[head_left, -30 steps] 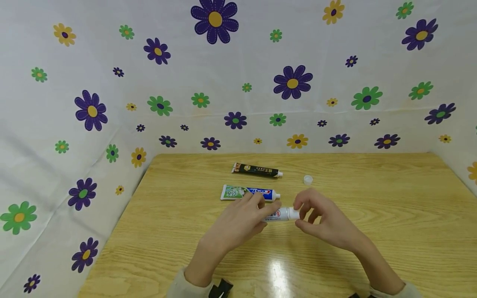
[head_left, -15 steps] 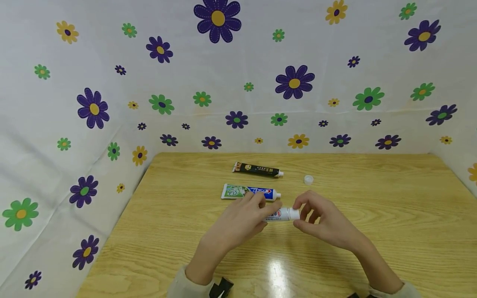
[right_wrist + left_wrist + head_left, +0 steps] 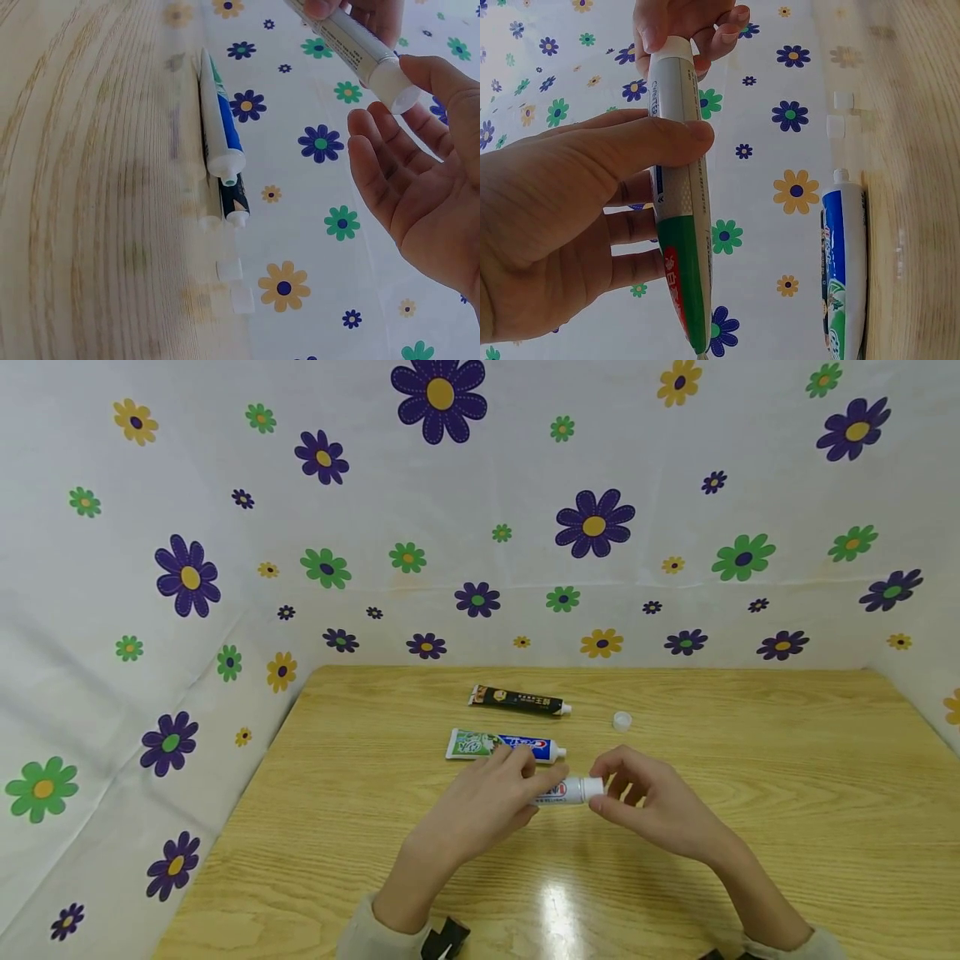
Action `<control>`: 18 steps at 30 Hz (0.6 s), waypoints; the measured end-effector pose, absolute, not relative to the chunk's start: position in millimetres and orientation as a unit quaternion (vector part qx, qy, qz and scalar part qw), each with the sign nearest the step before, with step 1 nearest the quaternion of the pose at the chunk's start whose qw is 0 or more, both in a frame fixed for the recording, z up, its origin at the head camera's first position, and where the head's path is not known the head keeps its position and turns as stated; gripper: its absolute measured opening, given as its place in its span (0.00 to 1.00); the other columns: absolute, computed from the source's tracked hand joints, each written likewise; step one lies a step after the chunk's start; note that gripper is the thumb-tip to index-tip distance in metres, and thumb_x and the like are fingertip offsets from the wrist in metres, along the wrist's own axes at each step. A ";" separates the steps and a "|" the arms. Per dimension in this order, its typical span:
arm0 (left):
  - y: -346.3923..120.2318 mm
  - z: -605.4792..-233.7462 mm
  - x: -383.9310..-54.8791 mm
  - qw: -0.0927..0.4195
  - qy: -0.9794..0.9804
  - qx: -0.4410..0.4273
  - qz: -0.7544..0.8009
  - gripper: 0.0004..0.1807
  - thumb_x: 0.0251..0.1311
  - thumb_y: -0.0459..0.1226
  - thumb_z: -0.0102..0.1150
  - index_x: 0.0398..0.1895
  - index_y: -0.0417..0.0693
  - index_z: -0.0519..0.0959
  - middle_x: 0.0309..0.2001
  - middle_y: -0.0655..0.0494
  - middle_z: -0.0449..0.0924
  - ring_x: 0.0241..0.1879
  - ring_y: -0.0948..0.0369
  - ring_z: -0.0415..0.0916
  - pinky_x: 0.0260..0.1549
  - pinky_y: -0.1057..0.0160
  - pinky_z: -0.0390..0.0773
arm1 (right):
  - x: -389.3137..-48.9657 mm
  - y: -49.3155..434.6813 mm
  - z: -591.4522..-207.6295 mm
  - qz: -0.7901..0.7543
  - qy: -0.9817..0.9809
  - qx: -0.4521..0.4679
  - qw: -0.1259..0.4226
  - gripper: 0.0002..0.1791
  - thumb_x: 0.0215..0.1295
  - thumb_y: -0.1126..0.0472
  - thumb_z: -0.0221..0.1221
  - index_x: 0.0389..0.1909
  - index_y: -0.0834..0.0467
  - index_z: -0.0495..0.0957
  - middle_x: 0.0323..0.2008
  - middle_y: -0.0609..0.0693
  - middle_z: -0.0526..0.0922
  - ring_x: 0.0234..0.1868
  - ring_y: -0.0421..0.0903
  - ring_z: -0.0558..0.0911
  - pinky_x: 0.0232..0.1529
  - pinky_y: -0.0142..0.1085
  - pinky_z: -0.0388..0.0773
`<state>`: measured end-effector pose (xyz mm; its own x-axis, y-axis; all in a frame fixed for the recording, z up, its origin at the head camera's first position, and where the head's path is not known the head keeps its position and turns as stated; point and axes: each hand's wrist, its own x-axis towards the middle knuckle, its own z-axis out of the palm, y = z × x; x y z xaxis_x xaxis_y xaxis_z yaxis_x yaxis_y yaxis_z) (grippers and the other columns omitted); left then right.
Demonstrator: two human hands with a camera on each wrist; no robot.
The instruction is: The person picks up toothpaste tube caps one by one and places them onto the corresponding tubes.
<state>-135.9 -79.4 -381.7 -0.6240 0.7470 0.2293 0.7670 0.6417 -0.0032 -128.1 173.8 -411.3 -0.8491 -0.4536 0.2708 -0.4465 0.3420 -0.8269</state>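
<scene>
My left hand [image 3: 480, 806] grips a silver, white and green toothpaste tube [image 3: 681, 187] above the table, thumb on one side and fingers round the other. The tube's white cap [image 3: 394, 84] points right, toward my right hand [image 3: 663, 806]. That hand pinches the cap between thumb and index finger, its other fingers loosely bent. Behind lies a green and blue toothpaste tube [image 3: 467, 745], partly covered by my left fingers in the head view; its white nozzle is bare. Farther back is a black toothpaste tube [image 3: 517, 701], also with a bare nozzle.
To the right of the black tube, a loose white cap [image 3: 622, 721] lies on the wooden table [image 3: 750, 777]. The right wrist view shows two white caps [image 3: 229, 269] close together. A flower-patterned cloth [image 3: 450, 527] rises behind the table and along its sides.
The right hand's thumb and fingers have shifted slightly at the cap. The left hand and the tube stay almost in place. The head view has moved a little.
</scene>
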 end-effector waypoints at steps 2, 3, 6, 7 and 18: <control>-79.5 -381.7 -135.8 0.107 -0.899 -0.422 -0.047 0.30 0.59 0.40 0.71 0.65 0.62 0.74 0.43 0.57 0.75 0.38 0.60 0.69 0.34 0.66 0.73 | -127.6 173.7 -411.1 -0.505 0.820 -0.269 0.004 0.10 0.66 0.66 0.63 0.44 0.52 0.76 0.35 0.45 0.80 0.29 0.42 0.79 0.26 0.35 0.77; -79.5 -381.7 -135.7 0.108 -0.899 -0.422 -0.047 0.30 0.59 0.40 0.71 0.65 0.62 0.74 0.43 0.57 0.75 0.38 0.60 0.69 0.34 0.66 0.73 | -127.4 173.6 -411.1 -0.506 0.820 -0.266 0.003 0.10 0.66 0.66 0.63 0.44 0.52 0.76 0.34 0.45 0.80 0.29 0.42 0.79 0.26 0.35 0.76; -79.5 -381.4 -135.6 0.110 -0.898 -0.423 -0.048 0.30 0.58 0.40 0.71 0.65 0.62 0.74 0.43 0.56 0.75 0.38 0.60 0.69 0.34 0.66 0.73 | -127.1 173.1 -410.6 -0.507 0.822 -0.260 -0.002 0.08 0.66 0.65 0.63 0.43 0.52 0.77 0.32 0.45 0.80 0.28 0.42 0.78 0.25 0.34 0.76; -79.6 -381.2 -135.5 0.110 -0.898 -0.423 -0.048 0.30 0.58 0.40 0.71 0.65 0.62 0.74 0.43 0.56 0.75 0.38 0.60 0.69 0.34 0.66 0.73 | -127.1 172.9 -410.5 -0.507 0.822 -0.258 -0.005 0.07 0.66 0.65 0.63 0.42 0.52 0.78 0.31 0.45 0.80 0.28 0.42 0.78 0.25 0.34 0.76; -79.7 -379.4 -133.9 0.105 -0.900 -0.419 -0.052 0.30 0.59 0.40 0.71 0.66 0.62 0.74 0.43 0.56 0.76 0.39 0.60 0.69 0.35 0.66 0.73 | -127.6 171.0 -412.6 -0.505 0.826 -0.250 -0.018 0.03 0.69 0.64 0.61 0.40 0.52 0.79 0.29 0.44 0.79 0.27 0.42 0.75 0.24 0.32 0.74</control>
<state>-133.9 -79.7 -379.4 -0.6270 0.7434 0.2331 0.7652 0.6438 0.0050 -127.6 171.0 -412.6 -0.8743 -0.3954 0.2814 -0.4309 0.3656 -0.8250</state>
